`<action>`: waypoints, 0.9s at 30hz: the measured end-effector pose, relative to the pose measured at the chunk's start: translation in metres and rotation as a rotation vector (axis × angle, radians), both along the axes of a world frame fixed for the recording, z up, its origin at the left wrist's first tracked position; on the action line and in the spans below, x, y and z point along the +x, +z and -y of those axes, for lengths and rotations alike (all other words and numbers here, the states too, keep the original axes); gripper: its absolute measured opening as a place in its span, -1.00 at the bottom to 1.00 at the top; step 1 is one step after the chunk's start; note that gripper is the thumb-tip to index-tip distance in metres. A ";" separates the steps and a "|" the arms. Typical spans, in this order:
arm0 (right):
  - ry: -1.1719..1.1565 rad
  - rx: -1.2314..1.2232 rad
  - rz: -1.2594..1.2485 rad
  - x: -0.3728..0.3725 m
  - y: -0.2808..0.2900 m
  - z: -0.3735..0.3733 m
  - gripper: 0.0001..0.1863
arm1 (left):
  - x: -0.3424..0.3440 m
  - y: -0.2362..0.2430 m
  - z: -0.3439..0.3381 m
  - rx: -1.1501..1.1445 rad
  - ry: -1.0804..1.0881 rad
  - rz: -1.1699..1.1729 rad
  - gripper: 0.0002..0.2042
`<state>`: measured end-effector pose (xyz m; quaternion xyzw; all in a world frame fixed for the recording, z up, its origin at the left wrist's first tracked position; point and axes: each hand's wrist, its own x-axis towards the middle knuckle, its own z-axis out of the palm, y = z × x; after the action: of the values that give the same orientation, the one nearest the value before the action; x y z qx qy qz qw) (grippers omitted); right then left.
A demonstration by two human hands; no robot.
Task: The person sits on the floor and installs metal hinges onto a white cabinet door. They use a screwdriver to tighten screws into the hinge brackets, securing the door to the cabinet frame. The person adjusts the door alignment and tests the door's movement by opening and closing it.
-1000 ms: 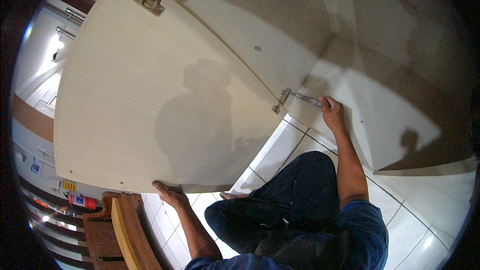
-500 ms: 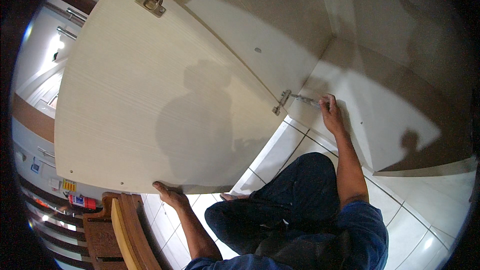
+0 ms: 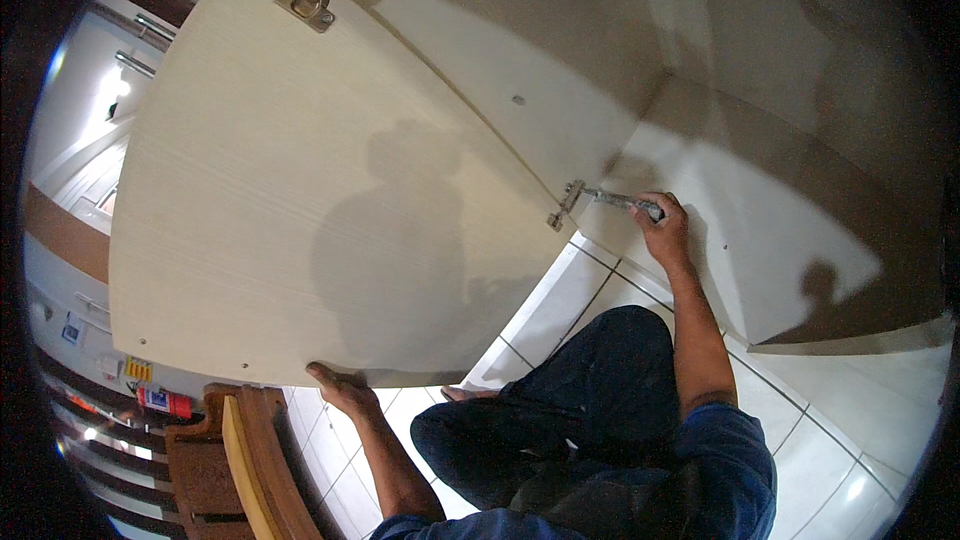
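A pale cabinet door (image 3: 250,170) hangs swung out to the left of the cabinet (image 3: 560,50). My left hand (image 3: 343,387) grips its lower edge, with the thumb on the inner face and the fingers hidden behind. In my right hand (image 3: 664,230) is a screwdriver (image 3: 622,200), gripped near its handle end. Its tip reaches the lower hinge (image 3: 566,206), which joins the door to the cabinet side; whether it sits in a screw is too small to tell. The upper hinge (image 3: 308,5) also joins door and cabinet.
White floor tiles (image 3: 790,460) lie under my bent legs (image 3: 590,380). A carved wooden piece of furniture (image 3: 215,460) stands at the lower left, beside a red packet (image 3: 165,402). The cabinet's bottom panel (image 3: 760,210) extends to the right.
The fingers of my right hand have shifted round the screwdriver's handle, showing more of it. My left hand and the door have barely moved.
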<state>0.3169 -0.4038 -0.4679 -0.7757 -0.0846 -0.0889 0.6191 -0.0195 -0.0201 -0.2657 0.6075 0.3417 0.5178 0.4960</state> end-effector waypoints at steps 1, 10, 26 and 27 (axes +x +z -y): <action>0.064 -0.053 -0.146 0.001 0.001 0.003 -0.62 | -0.002 -0.003 -0.004 0.009 0.012 0.021 -0.06; -0.123 0.044 0.283 -0.003 -0.001 -0.009 -0.64 | -0.003 -0.003 -0.003 0.004 -0.015 0.016 -0.10; -0.044 -0.163 -0.232 0.010 -0.012 -0.001 -0.71 | 0.005 0.001 0.003 0.059 -0.020 0.054 -0.02; -0.103 -0.094 -0.168 0.012 -0.022 -0.005 -0.72 | 0.003 -0.001 -0.001 0.041 -0.024 0.038 -0.02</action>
<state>0.3288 -0.3986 -0.4901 -0.8120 0.0033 -0.0512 0.5814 -0.0166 -0.0191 -0.2667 0.6116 0.3143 0.5302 0.4960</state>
